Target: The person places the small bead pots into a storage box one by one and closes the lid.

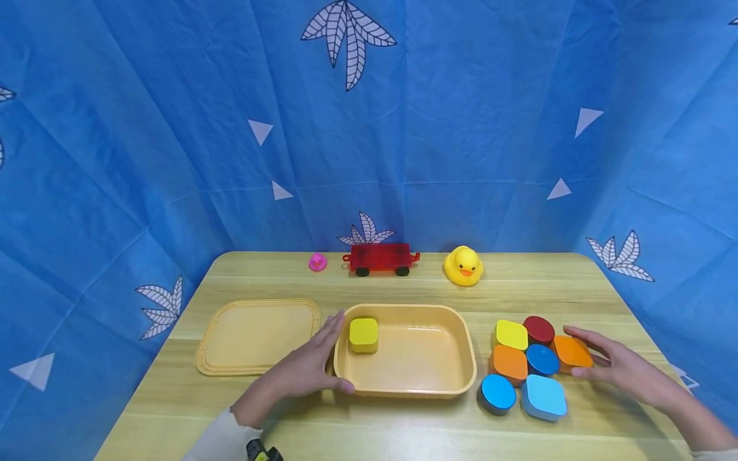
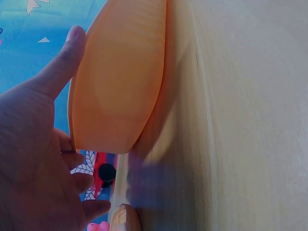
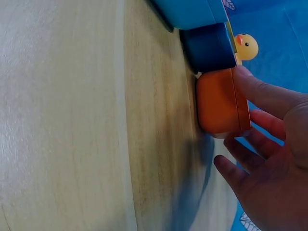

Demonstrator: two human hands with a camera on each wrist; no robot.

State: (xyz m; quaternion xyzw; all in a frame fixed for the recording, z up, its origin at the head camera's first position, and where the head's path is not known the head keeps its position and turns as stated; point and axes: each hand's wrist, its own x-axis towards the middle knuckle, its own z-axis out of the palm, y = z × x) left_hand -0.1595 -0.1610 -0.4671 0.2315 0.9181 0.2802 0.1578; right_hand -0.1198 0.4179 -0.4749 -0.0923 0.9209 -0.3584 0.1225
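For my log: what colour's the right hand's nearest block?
The block is orange, clearest in the right wrist view.

text, labels, numbers: none readable | dark wrist strap (image 1: 254,448): too small to be sure

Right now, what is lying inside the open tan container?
Inside the container, at left, sits one yellow block; the remaining visible floor is bare. What lies under the block is hidden.

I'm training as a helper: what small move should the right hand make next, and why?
Probably a gentle lift of the rightmost orange block: the right hand brackets it with thumb and fingers, while the left hand holds the beige box, where one yellow block sits.
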